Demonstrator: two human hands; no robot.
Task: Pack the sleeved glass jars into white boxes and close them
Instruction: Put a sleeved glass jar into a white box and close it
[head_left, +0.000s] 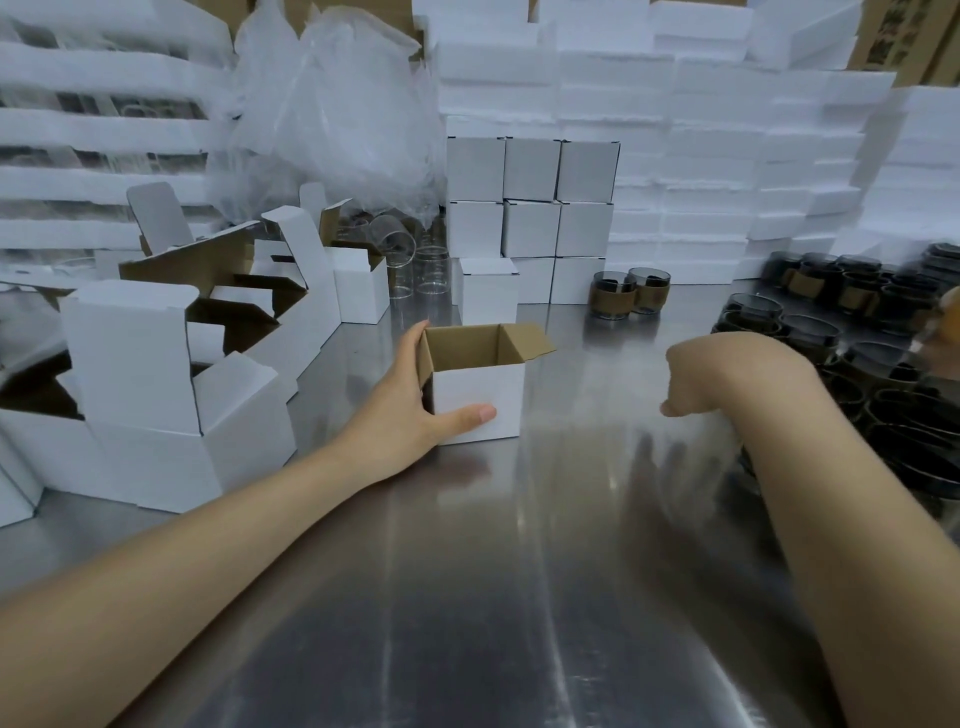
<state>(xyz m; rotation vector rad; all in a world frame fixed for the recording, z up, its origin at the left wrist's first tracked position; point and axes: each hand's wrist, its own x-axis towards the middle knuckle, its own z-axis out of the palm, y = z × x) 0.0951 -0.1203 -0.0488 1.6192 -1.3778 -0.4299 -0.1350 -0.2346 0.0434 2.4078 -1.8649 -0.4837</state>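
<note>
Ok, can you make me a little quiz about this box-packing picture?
1. True or false: the open box on the metal table already has a jar inside.
2. Which hand holds the open box: A) left hand, B) right hand?
3. Fill in: the two sleeved jars standing apart sit just right of the stack of closed ____ boxes.

Key: 1. false, its inside shows bare cardboard; 2. A; 3. white.
</note>
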